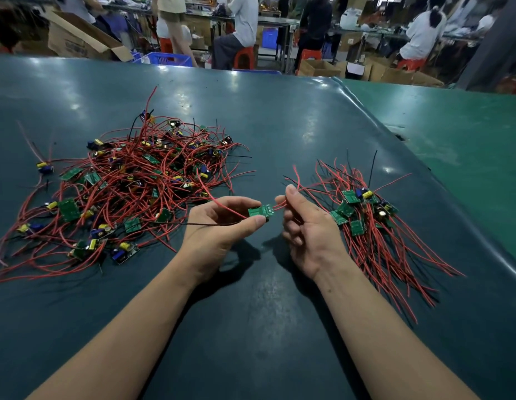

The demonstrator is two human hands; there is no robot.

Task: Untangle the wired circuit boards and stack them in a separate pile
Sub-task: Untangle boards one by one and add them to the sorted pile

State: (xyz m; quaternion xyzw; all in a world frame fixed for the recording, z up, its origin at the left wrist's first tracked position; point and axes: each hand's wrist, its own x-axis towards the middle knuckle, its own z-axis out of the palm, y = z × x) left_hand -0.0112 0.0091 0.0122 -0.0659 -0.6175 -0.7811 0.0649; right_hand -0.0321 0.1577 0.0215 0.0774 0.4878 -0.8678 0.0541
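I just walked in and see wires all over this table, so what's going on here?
A person is sorting wired circuit boards on a dark green table. The left hand pinches one small green board while the right hand holds the red wires coming off it. A big tangled heap of boards lies to the left, with a smaller, tidier pile on the right, wires fanned out. The held board hasn't been placed yet.

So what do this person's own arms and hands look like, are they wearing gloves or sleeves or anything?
Nothing is worn that shows. Both hands, the left hand and the right hand, are bare, with no gloves, rings or tape. Both forearms are bare too, right down to the bottom edge of the picture, so no sleeve, watch or wristband is in view. The fingernails look short and unpainted.
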